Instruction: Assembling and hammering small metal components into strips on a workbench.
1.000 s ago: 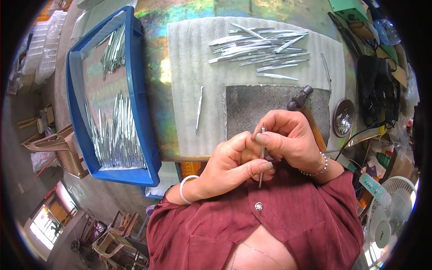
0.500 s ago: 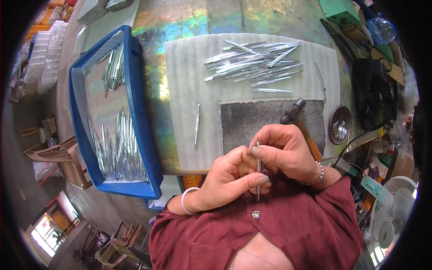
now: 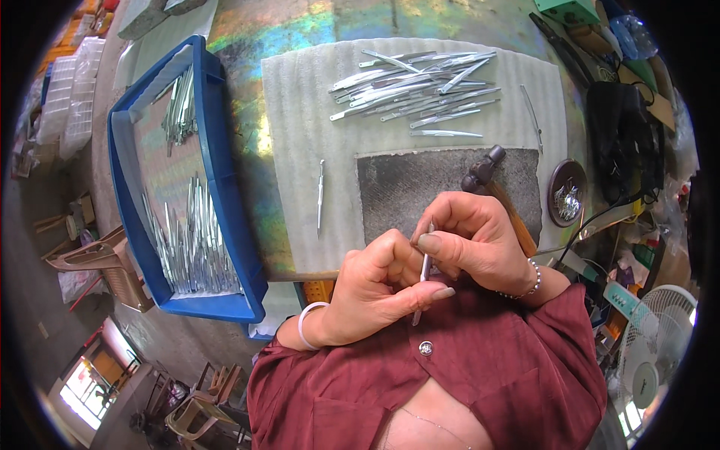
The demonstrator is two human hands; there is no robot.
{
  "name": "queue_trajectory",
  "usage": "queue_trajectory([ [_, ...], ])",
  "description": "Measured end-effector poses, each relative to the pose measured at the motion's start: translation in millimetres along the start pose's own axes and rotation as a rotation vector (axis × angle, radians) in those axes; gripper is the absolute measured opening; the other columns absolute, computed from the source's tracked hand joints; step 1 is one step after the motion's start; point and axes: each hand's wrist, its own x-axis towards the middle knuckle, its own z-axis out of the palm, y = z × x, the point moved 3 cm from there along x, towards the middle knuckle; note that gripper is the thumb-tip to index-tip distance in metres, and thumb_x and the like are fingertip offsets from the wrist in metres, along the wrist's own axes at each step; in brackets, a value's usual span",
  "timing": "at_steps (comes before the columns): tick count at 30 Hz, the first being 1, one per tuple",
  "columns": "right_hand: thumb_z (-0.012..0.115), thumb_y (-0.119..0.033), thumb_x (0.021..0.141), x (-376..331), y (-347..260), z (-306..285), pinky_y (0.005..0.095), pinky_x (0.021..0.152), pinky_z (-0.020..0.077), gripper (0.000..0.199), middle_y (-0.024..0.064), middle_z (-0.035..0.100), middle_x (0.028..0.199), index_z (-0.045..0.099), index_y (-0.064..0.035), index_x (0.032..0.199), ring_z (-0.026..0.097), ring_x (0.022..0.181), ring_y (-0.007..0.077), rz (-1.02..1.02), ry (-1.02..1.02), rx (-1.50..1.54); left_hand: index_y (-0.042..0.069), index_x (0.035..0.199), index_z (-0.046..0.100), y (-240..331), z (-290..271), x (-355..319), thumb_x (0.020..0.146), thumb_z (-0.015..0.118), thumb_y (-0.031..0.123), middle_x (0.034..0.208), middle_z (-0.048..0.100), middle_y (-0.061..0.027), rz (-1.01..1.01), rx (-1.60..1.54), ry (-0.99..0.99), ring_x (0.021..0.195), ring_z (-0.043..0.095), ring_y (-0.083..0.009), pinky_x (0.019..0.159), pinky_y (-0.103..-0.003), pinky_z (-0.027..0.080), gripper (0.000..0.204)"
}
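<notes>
Both hands meet close to my chest around one thin silver metal tool (image 3: 424,271), held upright. My left hand (image 3: 375,289) pinches its lower part with the thumb laid across it. My right hand (image 3: 476,240) grips its upper part, and the tip pokes out above the fingers. Beyond the hands lies a dark grey pad (image 3: 420,187) with a hammer (image 3: 491,184) resting on its right side. A pile of several similar silver tools (image 3: 412,86) lies farther away on the white foam mat (image 3: 300,150). One single tool (image 3: 320,196) lies alone on the mat's left side.
A blue tray (image 3: 225,195) at the left holds several more silver tools. A small round dish (image 3: 568,192) with shiny bits sits right of the pad. Dark bags and clutter (image 3: 630,150) fill the right side. A white fan (image 3: 652,345) stands at the lower right.
The hands have stayed together on the thin tool and shifted slightly; my left thumb now lies further across it. The view has tilted a little.
</notes>
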Motion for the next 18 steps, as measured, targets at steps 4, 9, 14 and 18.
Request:
queue_trajectory([
  [4, 0.058, -0.008, 0.09, -3.0, 1.3, -1.8, 0.0172, 0.046, 0.0337, 0.01, -0.0013, 0.055, 0.07, 0.056, -0.0001, 0.095, 0.045, 0.053, 0.002, 0.02, 0.011, -0.016, 0.003, 0.079, 0.044, 0.5, 0.6, -0.9, 0.08, 0.071, 0.006, 0.058, 0.059, -0.0022, 0.031, 0.161, 0.017, 0.053, 0.057, -0.0034, 0.044, -0.019, 0.042, 0.028],
  [9, 0.058, -0.009, 0.09, -5.6, 1.4, -3.2, 0.0171, 0.046, 0.0337, 0.01, -0.0014, 0.054, 0.07, 0.056, 0.0002, 0.094, 0.045, 0.053, 0.0021, 0.035, 0.014, -0.02, 0.003, 0.08, 0.043, 0.0, 3.2, -2.7, 0.08, 0.071, 0.006, 0.057, 0.059, -0.0021, 0.03, 0.248, 0.014, 0.053, 0.056, -0.0034, 0.043, -0.019, 0.042, 0.028],
  [14, 0.06, -0.012, 0.089, -8.4, -1.2, -7.2, 0.0178, 0.056, 0.042, 0.013, 0.0003, 0.059, 0.08, 0.057, 0.0002, 0.094, 0.054, 0.068, 0.0033, 0.066, -0.029, 0.015, 0.002, 0.085, 0.042, -4.9, 4.0, -2.0, 0.087, 0.061, 0.003, 0.066, 0.061, -0.0067, -0.144, -0.08, -0.061, 0.061, 0.061, -0.0083, 0.051, -0.021, 0.047, 0.019],
  [18, 0.061, -0.011, 0.089, -8.5, 1.8, -7.1, 0.0179, 0.057, 0.0433, 0.013, 0.0005, 0.06, 0.08, 0.057, 0.0004, 0.093, 0.055, 0.07, 0.0039, 0.059, -0.024, 0.038, -0.004, 0.103, 0.046, -8.4, 0.6, -4.4, 0.089, 0.057, 0.004, 0.08, 0.064, -0.0136, -0.206, -0.211, -0.109, 0.073, 0.065, -0.0199, 0.064, -0.028, 0.054, 0.02],
])
